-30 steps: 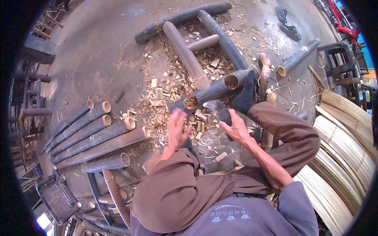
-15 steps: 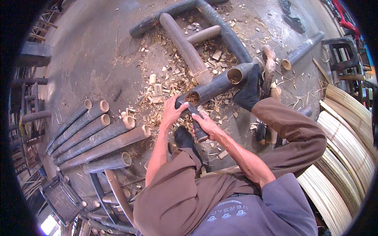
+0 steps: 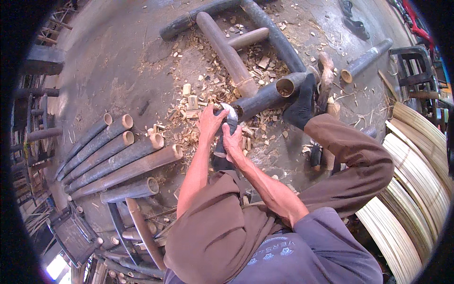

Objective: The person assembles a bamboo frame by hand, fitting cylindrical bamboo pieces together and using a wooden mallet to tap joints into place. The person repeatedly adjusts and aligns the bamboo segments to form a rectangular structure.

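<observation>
Gripping knife (image 3: 231,113) in right fingers (image 3: 228,135); curling left fingers (image 3: 209,116) by blade, cannot tell if pinching. Already cut beyond fingers: far hole (image 3: 285,87) in pole (image 3: 262,102). Apparently unfinished beside fingers: near hole (image 3: 239,112).

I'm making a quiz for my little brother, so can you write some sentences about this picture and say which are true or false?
The right hand grips a curved-blade tool. True.

The left hand is far from that tool. False: it is close beside the blade.

The dark bamboo pole by the tool has a round hole. True.

The sock next to that pole is white. False: it is dark.

Pale bamboo chips lie on the floor. True.
</observation>
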A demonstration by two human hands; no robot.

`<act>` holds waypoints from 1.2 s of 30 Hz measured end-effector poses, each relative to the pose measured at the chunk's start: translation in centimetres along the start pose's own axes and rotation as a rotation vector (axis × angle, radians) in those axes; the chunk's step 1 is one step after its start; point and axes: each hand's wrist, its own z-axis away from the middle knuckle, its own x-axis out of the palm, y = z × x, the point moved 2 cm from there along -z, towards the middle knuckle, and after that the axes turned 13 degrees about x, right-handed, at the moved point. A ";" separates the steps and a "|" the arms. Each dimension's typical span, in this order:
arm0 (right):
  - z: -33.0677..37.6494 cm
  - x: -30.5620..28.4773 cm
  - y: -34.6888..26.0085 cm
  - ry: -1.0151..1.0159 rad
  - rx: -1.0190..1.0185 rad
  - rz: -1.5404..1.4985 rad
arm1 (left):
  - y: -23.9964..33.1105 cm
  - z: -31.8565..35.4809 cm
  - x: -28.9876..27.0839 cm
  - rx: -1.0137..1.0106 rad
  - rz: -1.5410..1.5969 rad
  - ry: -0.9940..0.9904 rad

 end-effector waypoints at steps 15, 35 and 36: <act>-4.4 -10.3 -5.1 -0.771 0.359 0.341 | 5.3 1.1 0.7 -0.135 -0.171 -0.133; -3.6 -10.8 -7.2 -0.563 0.089 0.013 | -3.7 0.1 0.2 -0.008 0.257 -0.153; -2.0 -10.9 -7.3 -0.449 0.109 -0.226 | -4.2 0.4 0.0 0.070 0.216 -0.153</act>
